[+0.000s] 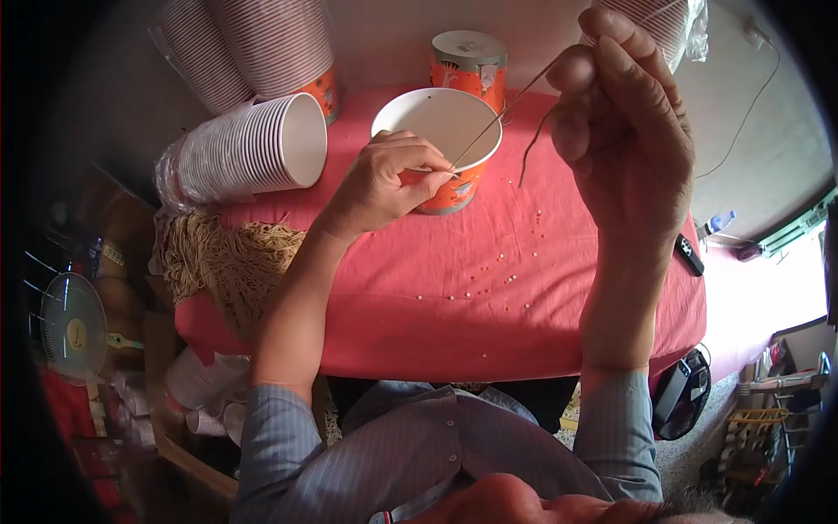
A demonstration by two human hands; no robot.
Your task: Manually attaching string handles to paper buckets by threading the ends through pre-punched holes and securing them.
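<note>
A thin brown cord [506,113] runs taut between my two hands. My left hand [380,179] pinches its lower end between thumb and fingers, at the near rim of a paper bucket [454,196], white inside and printed orange outside. My right hand [633,131] is raised above the table's right half, fingertips closed on the cord's upper part. A loose length of cord hangs below the right fingers. The bucket stands upright, and my left fingers hide part of its wall. Whether the cord passes through the bucket's wall I cannot tell.
Nested white paper buckets [301,140] lie at the left, with more wrapped stacks [275,44] behind. A heap of beige cords [231,258] hangs over the left edge. Small white and orange beads [489,279] dot the pink tablecloth [384,306]. An upturned orange bucket [469,70] stands behind.
</note>
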